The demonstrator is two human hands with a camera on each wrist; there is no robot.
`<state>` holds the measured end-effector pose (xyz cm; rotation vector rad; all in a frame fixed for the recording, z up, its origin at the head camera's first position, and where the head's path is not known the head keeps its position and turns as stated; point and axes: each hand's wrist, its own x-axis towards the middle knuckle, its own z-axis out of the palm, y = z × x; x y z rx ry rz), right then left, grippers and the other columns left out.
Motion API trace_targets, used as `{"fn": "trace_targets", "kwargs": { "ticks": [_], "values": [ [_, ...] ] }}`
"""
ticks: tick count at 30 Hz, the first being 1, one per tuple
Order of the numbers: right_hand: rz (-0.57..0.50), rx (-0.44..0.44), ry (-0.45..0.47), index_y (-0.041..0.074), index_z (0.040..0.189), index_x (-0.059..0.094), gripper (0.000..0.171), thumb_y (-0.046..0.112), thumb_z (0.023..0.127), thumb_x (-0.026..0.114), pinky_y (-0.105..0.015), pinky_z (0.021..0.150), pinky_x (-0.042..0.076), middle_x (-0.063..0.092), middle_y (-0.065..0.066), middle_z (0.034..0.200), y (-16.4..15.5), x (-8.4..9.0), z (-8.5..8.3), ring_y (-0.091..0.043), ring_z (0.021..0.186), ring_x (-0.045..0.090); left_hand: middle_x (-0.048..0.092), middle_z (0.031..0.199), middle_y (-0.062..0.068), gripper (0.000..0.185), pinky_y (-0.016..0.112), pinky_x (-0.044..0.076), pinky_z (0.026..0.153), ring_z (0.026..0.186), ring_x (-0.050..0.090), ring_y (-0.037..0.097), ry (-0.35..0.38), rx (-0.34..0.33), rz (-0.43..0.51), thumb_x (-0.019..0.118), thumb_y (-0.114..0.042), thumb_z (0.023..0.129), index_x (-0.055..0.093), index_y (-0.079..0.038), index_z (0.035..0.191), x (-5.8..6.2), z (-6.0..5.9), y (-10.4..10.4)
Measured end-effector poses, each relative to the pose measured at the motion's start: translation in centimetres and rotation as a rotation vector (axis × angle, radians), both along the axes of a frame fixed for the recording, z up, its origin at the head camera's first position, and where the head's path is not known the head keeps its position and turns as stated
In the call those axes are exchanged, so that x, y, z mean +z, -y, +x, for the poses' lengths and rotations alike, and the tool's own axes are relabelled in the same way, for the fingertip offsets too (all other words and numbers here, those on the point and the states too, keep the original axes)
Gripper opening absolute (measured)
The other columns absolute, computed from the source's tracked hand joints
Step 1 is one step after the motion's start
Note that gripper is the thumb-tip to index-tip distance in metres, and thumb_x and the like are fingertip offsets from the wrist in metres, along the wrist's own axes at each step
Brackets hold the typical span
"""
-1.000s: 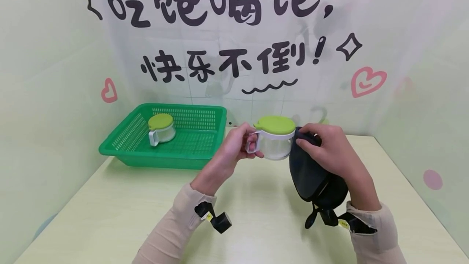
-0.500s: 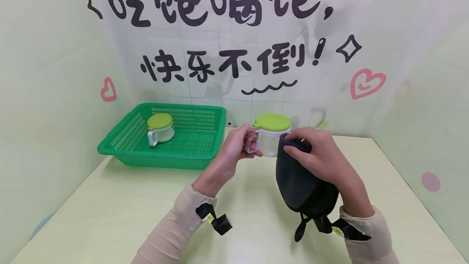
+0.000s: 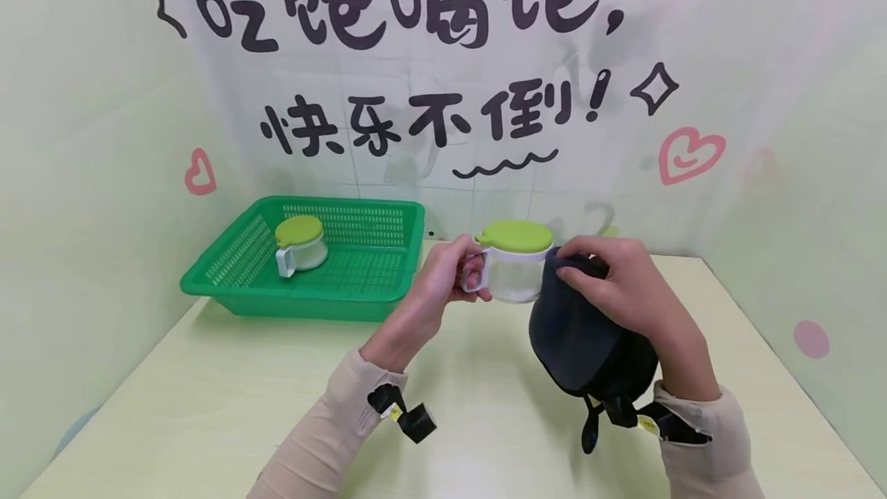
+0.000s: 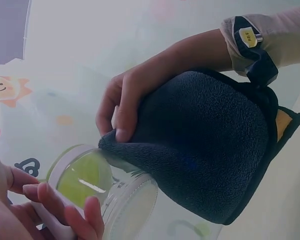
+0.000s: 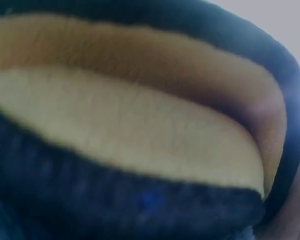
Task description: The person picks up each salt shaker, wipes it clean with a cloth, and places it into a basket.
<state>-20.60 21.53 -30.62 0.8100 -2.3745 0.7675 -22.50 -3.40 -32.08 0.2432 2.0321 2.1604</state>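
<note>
Gripping the white handle between curled fingers, the left hand [image 3: 443, 279] held a clear jar [image 3: 514, 277] with a green lid [image 3: 516, 236] in the air above the middle of the table [image 3: 208, 406], upright or nearly so. The right hand [image 3: 619, 283] pinched a dark cloth [image 3: 578, 341] against the jar's right wall just under the lid rim; most of the cloth hung loose below the hand, and the left wrist view showed a folded edge [image 4: 127, 145] pressed to the glass by the fingertips [image 4: 121, 131]. The right wrist view gave only blurred dark and yellow fabric (nothing there told how the fingers lay).

Wiping this jar well would, in my judgement, call for a firm handle grip so the body does not swing under the push, and for pressure kept on the wall and not on the lid, which may lift. Turning the jar by the handle would bring fresh glass to the cloth; bunching the hanging part into the palm would keep it off the table.

Far left stood a green basket [image 3: 360, 300], well apart from both hands, with a second green-lidded jar [image 3: 301, 243] upright in its far left part.
</note>
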Motion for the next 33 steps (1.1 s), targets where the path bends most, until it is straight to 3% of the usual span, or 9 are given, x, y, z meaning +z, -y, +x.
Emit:
{"fn": "trace_targets", "kwargs": {
  "ticks": [10,15,20,25,33],
  "values": [
    [0.034,-0.067,-0.054,0.005,0.101,0.077,0.015,0.001,0.087,0.076,-0.047,0.082,0.058,0.078,-0.011,0.098,-0.3,-0.1,-0.5,-0.025,0.09,0.073,0.041,0.051,-0.001,0.033,0.029,0.043,0.056,0.053,0.06,0.019,-0.038,-0.078,-0.007,0.042,-0.024,0.09,0.036,-0.012,0.06,0.0,0.3,0.5],
    [0.029,-0.052,-0.041,0.003,0.105,0.077,0.018,-0.001,0.089,0.073,-0.052,0.083,0.058,0.078,-0.014,0.102,-0.2,-0.4,-0.7,-0.03,0.093,0.073,0.041,0.052,-0.001,0.031,0.029,0.04,0.057,0.054,0.06,0.019,-0.042,-0.162,-0.018,0.04,-0.023,0.089,0.033,-0.012,0.061,-0.2,0.3,0.5],
    [0.027,-0.023,-0.016,0.003,0.106,0.077,0.018,-0.001,0.09,0.071,-0.052,0.085,0.058,0.078,-0.014,0.104,-0.2,-0.6,-1.1,-0.03,0.096,0.073,0.043,0.053,-0.001,0.032,0.029,0.04,0.058,0.055,0.061,0.018,-0.037,-0.202,-0.015,0.039,-0.022,0.091,0.034,-0.013,0.061,-0.4,0.1,0.7],
    [0.019,-0.031,-0.004,0.004,0.107,0.077,0.018,0.002,0.089,0.074,-0.052,0.086,0.057,0.078,-0.013,0.105,-0.4,-0.7,-1.0,-0.03,0.097,0.073,0.044,0.053,0.0,0.033,0.028,0.042,0.059,0.055,0.062,0.018,-0.011,-0.169,0.016,0.04,-0.023,0.093,0.034,-0.014,0.061,-0.3,0.0,0.8],
    [0.021,-0.058,0.02,0.008,0.106,0.078,0.016,0.01,0.09,0.077,-0.025,0.084,0.053,0.079,-0.008,0.103,-0.3,-0.5,-0.6,-0.022,0.094,0.072,0.039,0.053,-0.002,0.033,0.026,0.041,0.056,0.051,0.061,0.018,0.001,-0.046,0.056,0.042,-0.022,0.093,0.036,-0.014,0.062,-0.3,-0.3,0.7]
  ]
}}
